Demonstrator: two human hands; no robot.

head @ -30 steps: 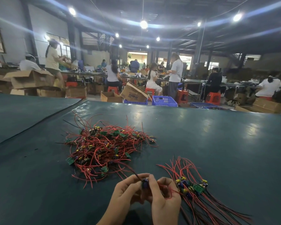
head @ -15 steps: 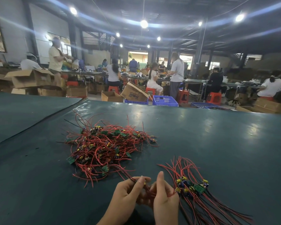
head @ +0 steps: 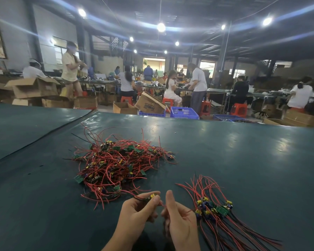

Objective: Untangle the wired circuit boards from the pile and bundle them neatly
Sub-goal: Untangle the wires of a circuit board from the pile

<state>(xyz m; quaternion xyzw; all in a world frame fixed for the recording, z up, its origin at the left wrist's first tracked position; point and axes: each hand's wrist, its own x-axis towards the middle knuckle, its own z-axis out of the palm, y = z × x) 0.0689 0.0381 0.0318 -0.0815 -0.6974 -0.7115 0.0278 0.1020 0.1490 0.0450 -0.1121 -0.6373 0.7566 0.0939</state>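
Observation:
A tangled pile of small green circuit boards with red and black wires [head: 116, 163] lies on the dark green table [head: 243, 160], just beyond my hands. My left hand [head: 140, 212] pinches one small board with a yellow part [head: 151, 196] between thumb and fingertips; its wire still trails into the pile. My right hand [head: 179, 220] sits close beside it and pinches that board's red wire [head: 162, 205], index finger pointing up. To the right lies a sorted bundle of boards [head: 214, 209], wires running toward the near right corner.
The table's far edge [head: 188, 119] borders an aisle with cardboard boxes [head: 149, 105], blue crates [head: 183, 113] and red stools. Several people work at benches beyond. A second table surface [head: 25, 124] sits at the left, separated by a seam.
My hands have drawn slightly apart. The board is now up at my left fingertips, and the red wire is stretched between both hands.

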